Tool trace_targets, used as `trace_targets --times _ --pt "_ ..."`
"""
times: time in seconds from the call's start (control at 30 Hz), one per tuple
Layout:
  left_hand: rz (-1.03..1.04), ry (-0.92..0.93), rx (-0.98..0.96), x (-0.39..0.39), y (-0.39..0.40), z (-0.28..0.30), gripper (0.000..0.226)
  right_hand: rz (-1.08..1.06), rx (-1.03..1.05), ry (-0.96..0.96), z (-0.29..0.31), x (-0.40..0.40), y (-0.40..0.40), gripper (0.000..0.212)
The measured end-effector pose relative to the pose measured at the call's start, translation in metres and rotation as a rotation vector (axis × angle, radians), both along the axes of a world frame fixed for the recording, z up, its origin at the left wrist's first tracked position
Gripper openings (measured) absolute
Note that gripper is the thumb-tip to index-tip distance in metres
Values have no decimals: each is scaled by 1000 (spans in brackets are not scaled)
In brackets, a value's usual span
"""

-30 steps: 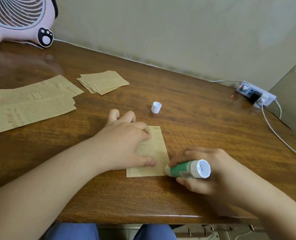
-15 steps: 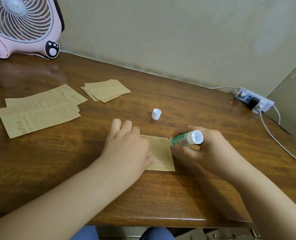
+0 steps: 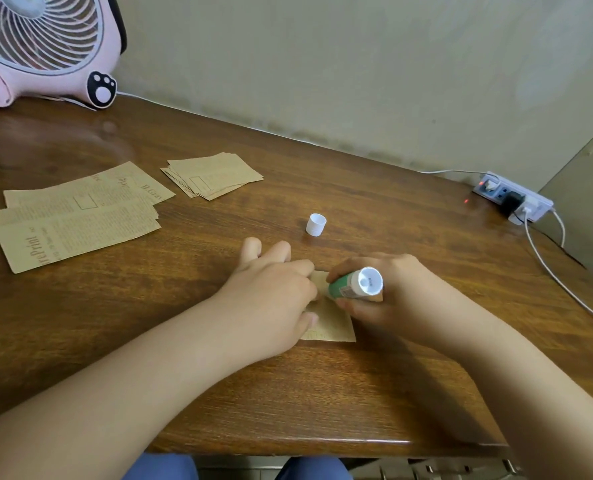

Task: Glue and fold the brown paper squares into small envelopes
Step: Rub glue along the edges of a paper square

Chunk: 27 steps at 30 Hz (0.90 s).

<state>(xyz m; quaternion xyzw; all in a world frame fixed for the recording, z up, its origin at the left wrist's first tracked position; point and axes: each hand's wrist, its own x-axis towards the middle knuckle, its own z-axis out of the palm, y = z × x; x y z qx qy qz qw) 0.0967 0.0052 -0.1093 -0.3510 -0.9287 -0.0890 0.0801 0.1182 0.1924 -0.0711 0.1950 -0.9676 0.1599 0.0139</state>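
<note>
From the head camera, a brown paper square (image 3: pixel 333 323) lies on the wooden table (image 3: pixel 357 393) between both hands. The left hand (image 3: pixel 271 299) rests flat over its left part, fingers relaxed. The right hand (image 3: pixel 385 292) grips a green glue stick (image 3: pixel 348 287), its tip down on the paper's upper edge. A white cap (image 3: pixel 316 224) stands just beyond.

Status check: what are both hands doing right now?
Left hand pressing paper square flat. Right hand gripping glue stick, tip on paper. Nothing obstructing.
</note>
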Motion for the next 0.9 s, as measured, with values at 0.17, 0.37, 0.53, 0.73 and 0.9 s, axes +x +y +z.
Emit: trace_targets --times 0.17,0.37,0.53,0.73,0.9 --pt "-6 2 10 -4 -1 -3 33 54 -31 -80 2 26 4 28" --pt "-7 -1 26 -2 -3 -3 32 2 -60 -24 -4 -7 2 13" --pt "4 -2 47 -1 -3 -4 33 -11 -35 -13 -6 -23 -3 10" --pt "4 5 38 -5 -3 -5 31 86 -42 -2 -5 21 3 24" --pt "-20 -74 53 -12 -8 -2 30 93 -89 -53 3 38 8 24"
